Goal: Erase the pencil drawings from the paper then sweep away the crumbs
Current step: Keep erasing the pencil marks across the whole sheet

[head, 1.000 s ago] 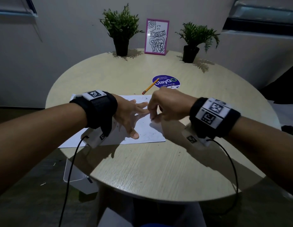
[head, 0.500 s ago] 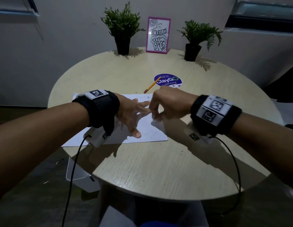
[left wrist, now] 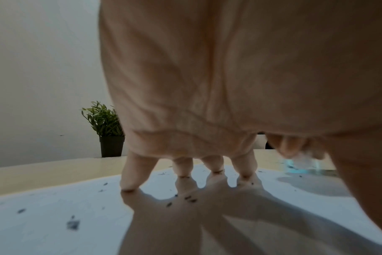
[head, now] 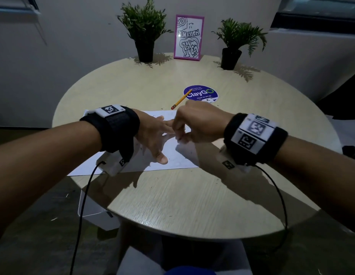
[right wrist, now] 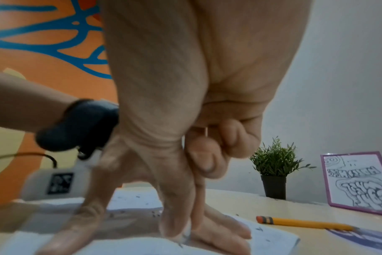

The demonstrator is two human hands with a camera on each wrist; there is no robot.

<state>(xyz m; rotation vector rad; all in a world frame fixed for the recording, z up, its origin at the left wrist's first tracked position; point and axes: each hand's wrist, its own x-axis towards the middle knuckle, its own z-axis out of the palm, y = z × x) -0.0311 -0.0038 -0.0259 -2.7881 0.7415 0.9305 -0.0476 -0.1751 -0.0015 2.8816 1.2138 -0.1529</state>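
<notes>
A white sheet of paper [head: 178, 157] lies on the round wooden table [head: 192, 199]. My left hand [head: 154, 135] rests flat on the paper with its fingers [left wrist: 133, 174] spread, pressing it down. My right hand [head: 192, 126] is right beside the left fingertips and pinches a small white eraser [right wrist: 186, 231] against the paper; the eraser [left wrist: 303, 160] is mostly hidden by the fingers. Dark eraser crumbs [left wrist: 187, 198] are scattered over the sheet. Faint pencil lines [head: 180, 162] show near the paper's front edge.
A yellow pencil [head: 180, 100] lies just beyond the paper, its tip on a round purple sticker [head: 201, 94]. Two potted plants [head: 144, 36] [head: 232, 46] and a pink-framed drawing [head: 189, 37] stand at the table's far edge. A white bin [head: 93, 211] sits on the floor under the table's left side.
My right hand has shifted slightly over the paper by the left fingertips, rubbing. The left hand stays pressed on the sheet.
</notes>
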